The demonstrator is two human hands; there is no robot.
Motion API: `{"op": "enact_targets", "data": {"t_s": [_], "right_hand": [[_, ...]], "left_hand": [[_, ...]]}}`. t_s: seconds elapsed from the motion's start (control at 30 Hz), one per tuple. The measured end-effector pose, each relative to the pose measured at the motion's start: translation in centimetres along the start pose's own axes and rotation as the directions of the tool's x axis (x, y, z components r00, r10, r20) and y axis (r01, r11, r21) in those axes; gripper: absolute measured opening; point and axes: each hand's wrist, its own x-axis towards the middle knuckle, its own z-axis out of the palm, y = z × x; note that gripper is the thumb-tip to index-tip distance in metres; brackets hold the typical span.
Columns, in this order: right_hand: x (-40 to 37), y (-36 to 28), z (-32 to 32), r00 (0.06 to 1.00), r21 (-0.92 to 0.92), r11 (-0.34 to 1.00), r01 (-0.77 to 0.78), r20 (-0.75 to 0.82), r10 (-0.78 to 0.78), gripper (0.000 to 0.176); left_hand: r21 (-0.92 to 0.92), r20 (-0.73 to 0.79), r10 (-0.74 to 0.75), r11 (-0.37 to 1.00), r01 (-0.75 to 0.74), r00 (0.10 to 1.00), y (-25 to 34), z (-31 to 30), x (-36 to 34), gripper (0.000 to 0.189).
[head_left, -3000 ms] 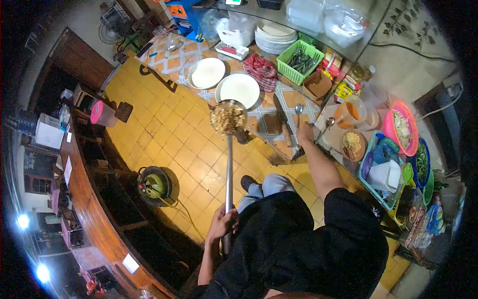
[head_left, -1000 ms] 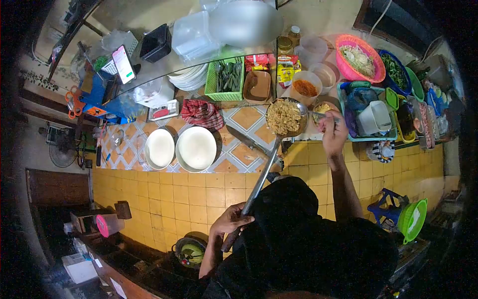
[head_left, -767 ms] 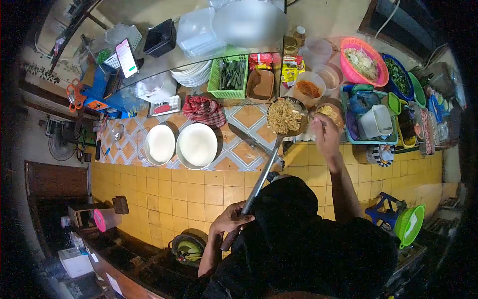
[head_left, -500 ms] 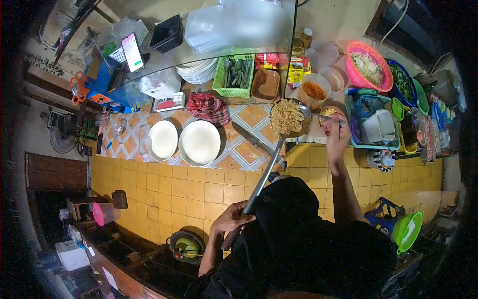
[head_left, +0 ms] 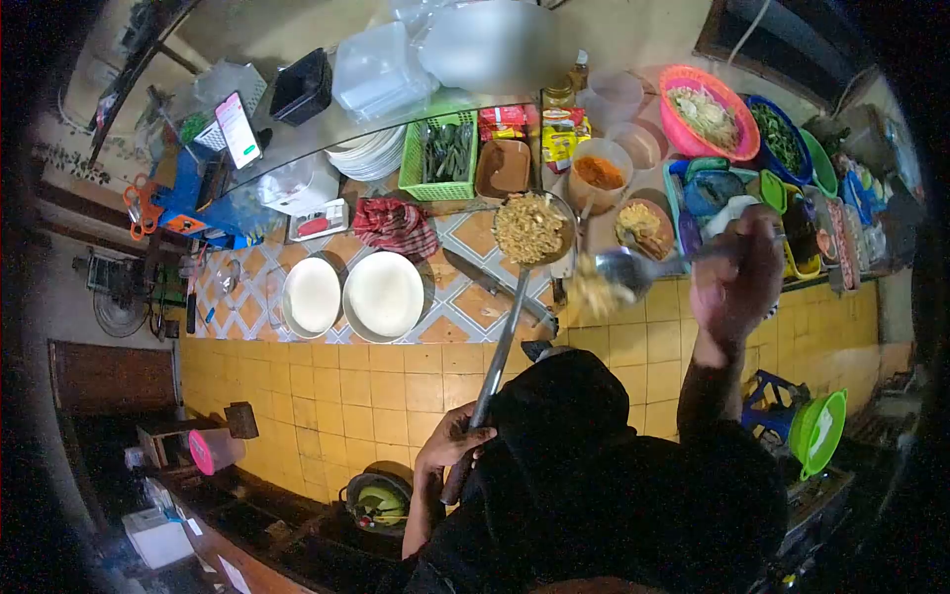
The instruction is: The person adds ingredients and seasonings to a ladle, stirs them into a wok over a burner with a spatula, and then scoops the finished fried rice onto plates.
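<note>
My left hand [head_left: 452,438] is wrapped round the handle end of a long-handled metal ladle [head_left: 510,332]. Its round head lies over the counter edge, heaped with fried rice [head_left: 529,228]. My right hand [head_left: 737,272], smeared by motion, is closed on a metal spoon [head_left: 633,270]. Pale food, too blurred to name, is at the spoon's tip, to the right of the ladle head. Behind the spoon stand a small bowl of yellowish food [head_left: 643,224] and a tub of orange-red paste [head_left: 599,175]. Two white bowls [head_left: 386,297] sit left of the ladle.
A knife [head_left: 500,292] lies on the tiled counter beside a red checked cloth [head_left: 394,226]. Behind are a green basket of cutlery [head_left: 416,180] and stacked plates [head_left: 364,158]. A pink basin of shredded vegetables [head_left: 665,104] stands at the back right.
My right hand has risen and moved right, drawing the spoon away from the ladle with food on it. My left hand still grips the ladle. The view has shifted slightly.
</note>
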Motion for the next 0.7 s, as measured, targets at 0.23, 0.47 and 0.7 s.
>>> {"op": "enact_targets", "data": {"t_s": [0.23, 0.47, 0.7], "right_hand": [[-1.8, -5.1, 3.8, 0.687, 0.344, 0.923, -0.172, 0.713, -0.138, 0.022], [-3.6, -5.8, 5.9, 0.672, 0.458, 0.851, -0.258, 0.718, -0.182, 0.021], [-5.0, -6.7, 6.7, 0.622, 0.447, 0.819, -0.36, 0.769, -0.146, 0.02]], "left_hand": [[-0.045, -0.077, 0.018, 0.999, -0.022, 0.997, -0.9, 0.3, -0.1, 0.018], [-0.124, -0.087, 0.026, 0.992, -0.037, 0.996, -2.4, 0.5, -0.8, 0.015], [-0.168, -0.137, 0.062, 0.982, -0.085, 0.989, -4.2, 1.0, -1.6, 0.016]]}}
